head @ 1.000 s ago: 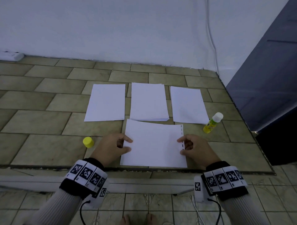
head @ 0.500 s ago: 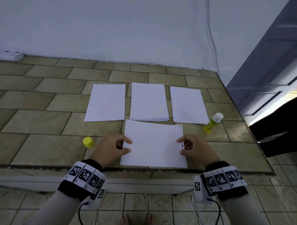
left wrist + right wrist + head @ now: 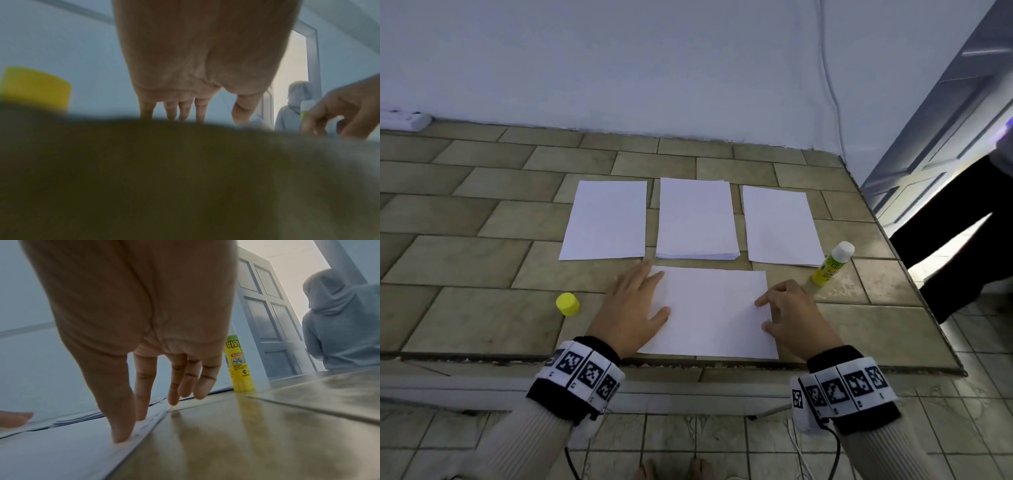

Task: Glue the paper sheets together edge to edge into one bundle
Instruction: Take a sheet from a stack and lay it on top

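Both hands press flat on the near sheet (image 3: 714, 311) on the tiled counter (image 3: 465, 308): the left hand (image 3: 631, 308) with fingers spread over its left edge, the right hand (image 3: 792, 313) fingertips down on its right edge, gripping nothing as far as I can see. Behind lie a stack (image 3: 697, 219) and two sheets; the glue stick (image 3: 832, 263) stands right, its cap (image 3: 567, 303) left.

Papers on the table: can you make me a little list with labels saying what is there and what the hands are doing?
near sheet: flat, at the table's front edge
left hand: flat, fingers straight, pressing the sheet's left side
right hand: fingertips pressing its right edge
far row: left sheet, middle stack, right sheet
glue stick: upright, uncapped, right of the papers
yellow cap: left of left hand
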The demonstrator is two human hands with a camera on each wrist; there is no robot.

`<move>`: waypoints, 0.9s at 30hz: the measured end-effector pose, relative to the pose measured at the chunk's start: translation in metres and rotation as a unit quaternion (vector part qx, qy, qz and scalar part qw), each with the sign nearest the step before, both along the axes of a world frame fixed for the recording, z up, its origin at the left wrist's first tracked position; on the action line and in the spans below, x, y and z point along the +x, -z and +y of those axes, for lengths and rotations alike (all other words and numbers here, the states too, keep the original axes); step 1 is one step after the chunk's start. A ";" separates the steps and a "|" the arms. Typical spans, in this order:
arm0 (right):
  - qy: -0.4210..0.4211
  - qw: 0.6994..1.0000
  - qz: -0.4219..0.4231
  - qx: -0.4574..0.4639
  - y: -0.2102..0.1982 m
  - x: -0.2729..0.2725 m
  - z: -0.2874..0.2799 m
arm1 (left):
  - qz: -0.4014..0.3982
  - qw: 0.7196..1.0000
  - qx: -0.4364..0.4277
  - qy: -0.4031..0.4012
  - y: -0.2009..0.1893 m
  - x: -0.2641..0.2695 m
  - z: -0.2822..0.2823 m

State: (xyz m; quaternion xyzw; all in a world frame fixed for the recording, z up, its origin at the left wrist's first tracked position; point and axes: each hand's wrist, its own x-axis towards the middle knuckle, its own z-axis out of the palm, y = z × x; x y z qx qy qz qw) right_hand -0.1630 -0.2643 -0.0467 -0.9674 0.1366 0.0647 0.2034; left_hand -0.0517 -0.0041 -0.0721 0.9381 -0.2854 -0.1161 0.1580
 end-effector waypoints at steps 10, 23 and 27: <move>-0.087 0.995 0.032 -0.032 -0.005 0.016 0.065 | -0.094 0.993 0.068 0.006 0.033 -0.002 -0.004; -0.134 0.990 -0.035 -0.028 0.037 0.065 0.128 | -0.104 0.991 0.077 0.030 0.034 -0.003 -0.003; -0.098 0.991 -0.020 -0.087 0.040 0.051 0.092 | -0.102 0.991 0.091 0.007 0.035 -0.003 -0.003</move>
